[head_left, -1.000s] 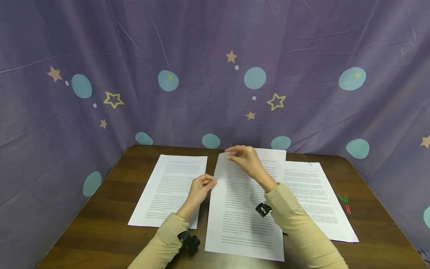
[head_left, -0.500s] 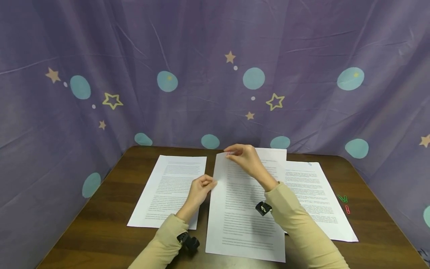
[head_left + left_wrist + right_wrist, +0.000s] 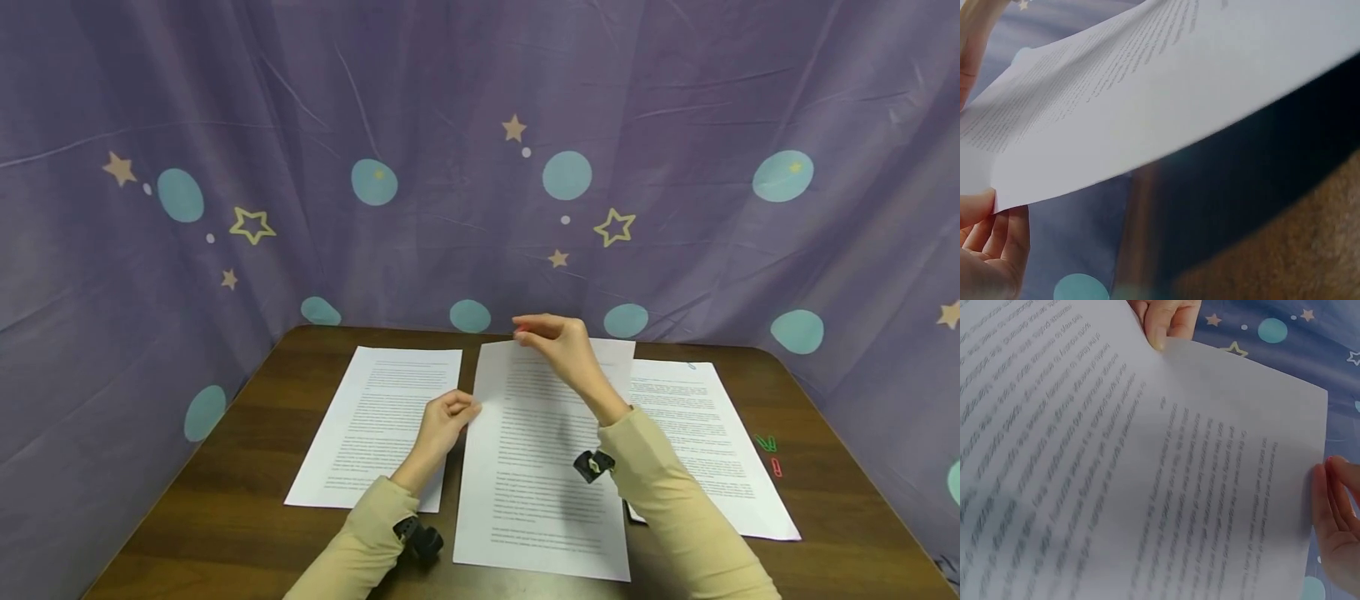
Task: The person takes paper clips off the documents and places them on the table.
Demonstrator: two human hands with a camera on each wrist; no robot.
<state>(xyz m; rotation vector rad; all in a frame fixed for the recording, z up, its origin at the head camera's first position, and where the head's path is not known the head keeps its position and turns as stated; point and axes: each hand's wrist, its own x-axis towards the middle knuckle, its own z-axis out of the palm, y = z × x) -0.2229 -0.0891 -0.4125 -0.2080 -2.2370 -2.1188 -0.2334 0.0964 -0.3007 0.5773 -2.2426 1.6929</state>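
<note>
A printed sheet of paper [image 3: 551,517] is held up, tilted, over the middle of the table. My left hand [image 3: 442,423] pinches its left edge between thumb and fingers; the left wrist view shows the thumb [image 3: 977,206] on the printed face. At the top edge, my right hand [image 3: 567,352] pinches a small red paper clip [image 3: 522,329], mostly covered by the fingers. In the right wrist view, only a speck of red shows at the fingertips, right beside the paper's top edge. Whether the clip touches the paper I cannot tell.
Another printed sheet [image 3: 390,425] lies flat on the left of the brown table [image 3: 187,517]. To the right lie printed papers [image 3: 697,450] with a clip [image 3: 692,365] at their top. Green paper clips [image 3: 767,443] and a red one [image 3: 776,467] lie beyond them. A purple curtain [image 3: 465,258] hangs behind.
My right hand has moved slightly right and up, and the red paper clip went with it, from over the sheet's top left to its top edge. The left hand keeps its pinch.
</note>
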